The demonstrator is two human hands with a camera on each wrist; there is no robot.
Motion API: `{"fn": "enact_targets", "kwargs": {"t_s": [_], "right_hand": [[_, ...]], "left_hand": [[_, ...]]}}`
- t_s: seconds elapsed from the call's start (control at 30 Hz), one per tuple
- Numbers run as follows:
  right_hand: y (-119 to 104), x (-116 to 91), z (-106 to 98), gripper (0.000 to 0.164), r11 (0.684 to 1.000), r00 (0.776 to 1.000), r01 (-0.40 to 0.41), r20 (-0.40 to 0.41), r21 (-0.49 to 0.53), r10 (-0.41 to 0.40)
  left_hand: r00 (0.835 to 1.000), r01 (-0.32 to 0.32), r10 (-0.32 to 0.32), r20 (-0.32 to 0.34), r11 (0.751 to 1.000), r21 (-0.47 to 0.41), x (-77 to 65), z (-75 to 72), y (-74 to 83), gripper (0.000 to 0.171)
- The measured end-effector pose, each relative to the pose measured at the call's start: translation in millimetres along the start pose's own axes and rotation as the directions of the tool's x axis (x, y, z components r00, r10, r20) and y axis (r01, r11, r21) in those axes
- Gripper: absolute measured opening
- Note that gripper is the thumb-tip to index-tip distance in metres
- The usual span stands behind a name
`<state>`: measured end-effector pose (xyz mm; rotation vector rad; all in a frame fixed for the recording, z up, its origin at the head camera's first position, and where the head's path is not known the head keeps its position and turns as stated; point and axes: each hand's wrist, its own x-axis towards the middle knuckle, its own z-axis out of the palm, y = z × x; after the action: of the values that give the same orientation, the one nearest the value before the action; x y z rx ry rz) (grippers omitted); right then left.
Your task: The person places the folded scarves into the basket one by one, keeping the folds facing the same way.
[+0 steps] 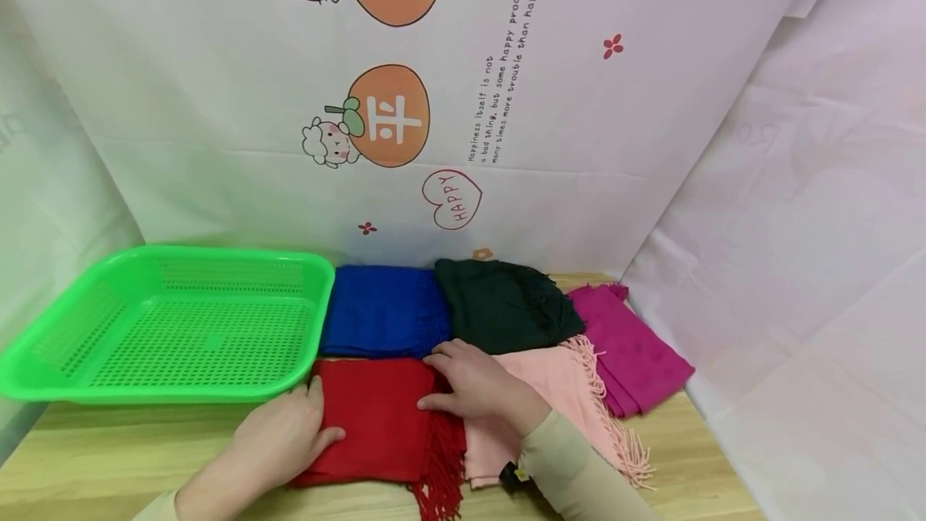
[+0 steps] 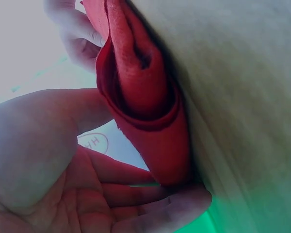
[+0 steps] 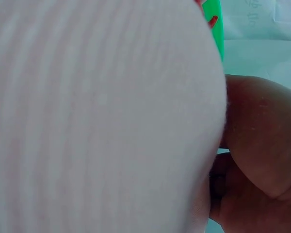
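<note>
Red scarf (image 1: 376,416) is flat on the tabletop (image 1: 130,457), near side, right of the green basket (image 1: 184,392). Fold is close to square (fringe included, long axis runs left-right); fringe end points right, strands trailing toward the person.

Left hand (image 1: 285,428): thumb on top, fingers along the scarf's left edge, thumb and fingers spread. Right hand (image 1: 477,384): fingertips and thumb apart, touching the upper right part. Hands well apart, one per side.

Around it: blue scarf (image 1: 383,308) just behind, dark green scarf (image 1: 499,304) behind right, pink scarf (image 1: 542,372) just right, magenta scarf (image 1: 633,348) farther right. Right forearm crosses over the pink one. Pale ribbed cloth (image 3: 102,121) blocks most of the right wrist view.

Materials: soft woven fabric, rounded nested layers at the red fold; perforated plastic basket, rounded corners; wood-grain top.
</note>
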<state>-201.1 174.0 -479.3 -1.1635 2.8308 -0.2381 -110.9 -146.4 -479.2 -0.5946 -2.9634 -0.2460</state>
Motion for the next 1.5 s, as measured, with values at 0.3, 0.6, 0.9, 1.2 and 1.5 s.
{"fn": "enact_targets", "kwargs": {"t_s": [0.3,0.6,0.9,1.2,1.5], "right_hand": [[0,1,3,0.078,1.000,1.000,-0.025,-0.013,0.019,0.025],[-2,2,3,0.077,0.996,0.999,-0.053,-0.006,0.077,0.053],[-1,1,3,0.064,0.997,0.999,-0.017,-0.048,0.078,0.020],[-1,4,4,0.058,0.994,0.997,-0.058,-0.044,0.097,0.063],[-4,5,4,0.058,0.988,0.996,-0.085,-0.024,0.132,0.089]], "left_hand": [[0.998,0.055,-0.056,-0.006,0.991,-0.123,2.9,2.1,1.3,0.096],[0.987,0.160,-0.146,0.073,0.956,-0.245,6.5,3.2,-1.4,0.104],[0.969,0.237,-0.198,0.147,0.911,-0.337,10.7,3.4,-6.5,0.052],[0.953,0.298,-0.257,0.161,0.894,-0.334,11.6,1.2,-11.7,0.046],[0.950,0.303,-0.256,0.181,0.895,-0.327,11.1,4.4,-13.5,0.049]]}}
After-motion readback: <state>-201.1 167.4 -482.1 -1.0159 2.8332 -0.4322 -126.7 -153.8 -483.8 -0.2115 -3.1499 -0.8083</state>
